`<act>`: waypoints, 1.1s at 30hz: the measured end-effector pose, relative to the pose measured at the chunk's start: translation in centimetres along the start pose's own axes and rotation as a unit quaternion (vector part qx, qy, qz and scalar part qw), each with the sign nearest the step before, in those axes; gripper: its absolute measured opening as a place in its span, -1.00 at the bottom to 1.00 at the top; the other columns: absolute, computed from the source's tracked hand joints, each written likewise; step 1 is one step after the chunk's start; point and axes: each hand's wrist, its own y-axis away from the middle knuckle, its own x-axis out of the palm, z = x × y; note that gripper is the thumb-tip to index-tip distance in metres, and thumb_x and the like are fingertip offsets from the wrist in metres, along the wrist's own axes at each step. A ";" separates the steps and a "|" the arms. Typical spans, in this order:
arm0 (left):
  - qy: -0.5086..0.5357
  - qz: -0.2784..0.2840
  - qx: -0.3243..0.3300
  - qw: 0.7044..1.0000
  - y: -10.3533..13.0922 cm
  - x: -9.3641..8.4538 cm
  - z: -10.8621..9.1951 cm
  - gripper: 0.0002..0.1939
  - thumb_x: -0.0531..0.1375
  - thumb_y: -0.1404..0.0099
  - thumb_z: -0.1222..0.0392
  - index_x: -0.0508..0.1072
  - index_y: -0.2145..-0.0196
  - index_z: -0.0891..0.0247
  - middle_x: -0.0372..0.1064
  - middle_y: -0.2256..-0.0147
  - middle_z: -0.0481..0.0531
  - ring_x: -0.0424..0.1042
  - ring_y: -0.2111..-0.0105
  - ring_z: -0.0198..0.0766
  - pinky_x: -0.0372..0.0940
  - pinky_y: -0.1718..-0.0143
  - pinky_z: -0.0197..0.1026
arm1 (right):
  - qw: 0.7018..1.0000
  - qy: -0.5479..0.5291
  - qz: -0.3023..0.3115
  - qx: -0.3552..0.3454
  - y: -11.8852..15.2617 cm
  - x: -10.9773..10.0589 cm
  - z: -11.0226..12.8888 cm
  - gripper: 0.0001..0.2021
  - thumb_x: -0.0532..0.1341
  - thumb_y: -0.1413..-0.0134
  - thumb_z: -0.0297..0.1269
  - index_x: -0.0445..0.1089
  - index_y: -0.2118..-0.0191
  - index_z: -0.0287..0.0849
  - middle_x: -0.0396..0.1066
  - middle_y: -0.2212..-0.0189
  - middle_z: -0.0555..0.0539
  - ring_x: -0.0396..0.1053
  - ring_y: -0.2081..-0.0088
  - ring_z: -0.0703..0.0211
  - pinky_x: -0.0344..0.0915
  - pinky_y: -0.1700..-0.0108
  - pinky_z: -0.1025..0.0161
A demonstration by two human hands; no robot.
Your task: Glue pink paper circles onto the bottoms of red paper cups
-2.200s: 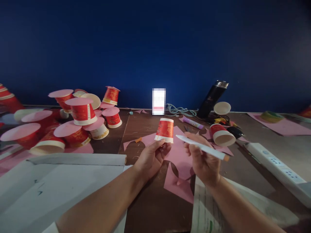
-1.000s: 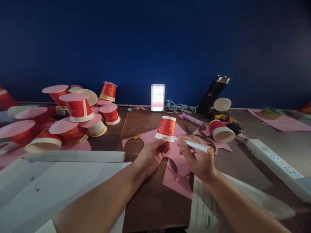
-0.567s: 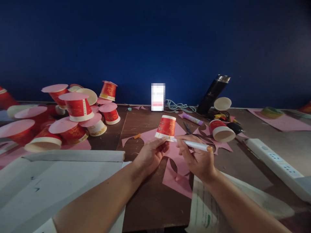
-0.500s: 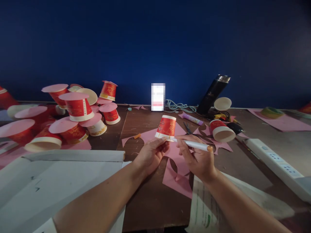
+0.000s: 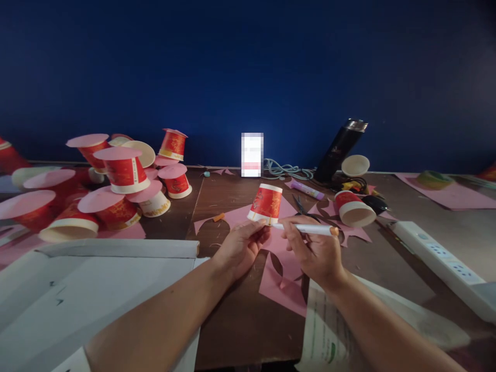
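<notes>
A red paper cup (image 5: 265, 202) with gold and dark markings stands upside down over pink paper (image 5: 287, 207). My left hand (image 5: 244, 245) grips its white rim between thumb and fingers. In my right hand (image 5: 315, 253) is a white marker (image 5: 310, 228) with an orange end. The marker's tip points left and meets or nearly meets the rim, close to my left fingertips. An orange cap (image 5: 219, 217) lies left of the cup. Cut pink scraps (image 5: 284, 289) lie between my forearms.
Red cups topped with pink discs (image 5: 118, 170) are piled at the left. Behind stand a lit phone (image 5: 252, 155) and a black flask (image 5: 339, 150). Scissors (image 5: 300, 205), a glue stick (image 5: 307, 189), a loose cup (image 5: 353, 209) and a power strip (image 5: 445, 266) lie to the right.
The cup has shifted very slightly to the right. The marker now lies a little more level in my right hand, its orange end slightly higher.
</notes>
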 end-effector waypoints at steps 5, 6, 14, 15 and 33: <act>-0.013 0.030 0.021 0.999 -0.1 -0.2 0.1 -0.86 0.34 -0.06 0.39 0.53 0.36 0.42 0.44 0.40 0.04 0.40 0.40 -0.41 0.32 0.25 -0.34 | 1.000 -0.010 0.001 0.011 0.0 -0.1 -0.2 -0.83 0.17 -0.17 -0.27 0.48 0.25 -0.19 0.49 0.45 -0.07 0.44 0.50 0.26 0.30 0.54 0.39; -0.016 0.034 0.023 0.999 -0.1 -0.2 0.1 -0.86 0.34 -0.06 0.38 0.53 0.36 0.42 0.44 0.40 0.04 0.40 0.39 -0.40 0.32 0.24 -0.33 | 1.000 -0.011 -0.001 0.010 0.0 -0.1 -0.2 -0.84 0.17 -0.17 -0.27 0.48 0.25 -0.19 0.49 0.45 -0.07 0.44 0.50 0.26 0.30 0.55 0.39; -0.017 0.021 0.035 0.999 0.1 -0.1 0.2 -0.83 0.36 -0.03 0.34 0.53 0.35 0.42 0.44 0.39 0.06 0.40 0.37 -0.38 0.31 0.18 -0.29 | 0.999 -0.031 -0.034 -0.024 0.1 -0.2 0.1 -0.86 0.16 -0.17 -0.32 0.47 0.22 -0.17 0.47 0.43 -0.05 0.42 0.50 0.26 0.34 0.52 0.35; -0.018 0.018 0.035 0.999 0.1 -0.1 0.2 -0.82 0.36 -0.03 0.33 0.53 0.35 0.42 0.44 0.39 0.05 0.40 0.37 -0.38 0.31 0.19 -0.29 | 0.998 -0.037 -0.041 -0.026 0.2 -0.2 0.0 -0.86 0.17 -0.17 -0.33 0.46 0.20 -0.16 0.46 0.44 -0.05 0.42 0.49 0.26 0.35 0.51 0.35; -0.094 0.054 0.050 0.993 0.2 0.0 0.5 -0.83 0.36 -0.05 0.23 0.55 0.39 0.39 0.43 0.36 0.08 0.36 0.36 -0.35 0.26 0.18 -0.25 | 0.994 -0.003 -0.049 -0.099 -0.1 -0.1 0.1 -0.78 0.17 -0.16 -0.42 0.43 0.08 -0.15 0.50 0.39 -0.05 0.47 0.41 0.19 0.44 0.26 0.17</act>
